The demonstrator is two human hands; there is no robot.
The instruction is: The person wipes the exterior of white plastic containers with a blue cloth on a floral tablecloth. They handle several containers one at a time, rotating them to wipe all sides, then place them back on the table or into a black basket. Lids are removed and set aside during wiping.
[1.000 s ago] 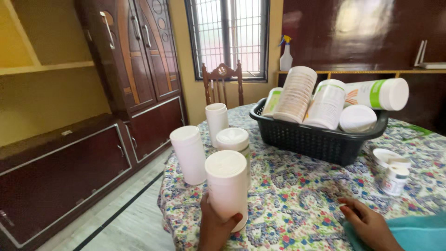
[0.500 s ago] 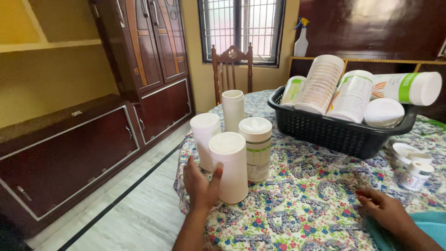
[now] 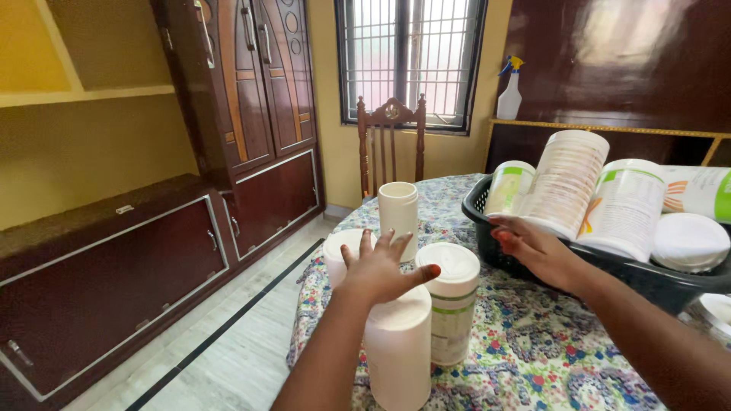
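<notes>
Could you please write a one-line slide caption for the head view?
Left hand hovers over white canisters on a floral tablecloth; right hand reaches the black basket.

place: home dining room | signs: wooden wardrobe (image 3: 247,84), carved chair (image 3: 391,144), floral-cloth table (image 3: 525,342), barred window (image 3: 411,57)

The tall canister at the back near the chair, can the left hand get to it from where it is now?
Probably yes. The left hand hovers open above the front canisters, and the tall canister stands upright just beyond its fingertips with nothing taller between them.
</notes>
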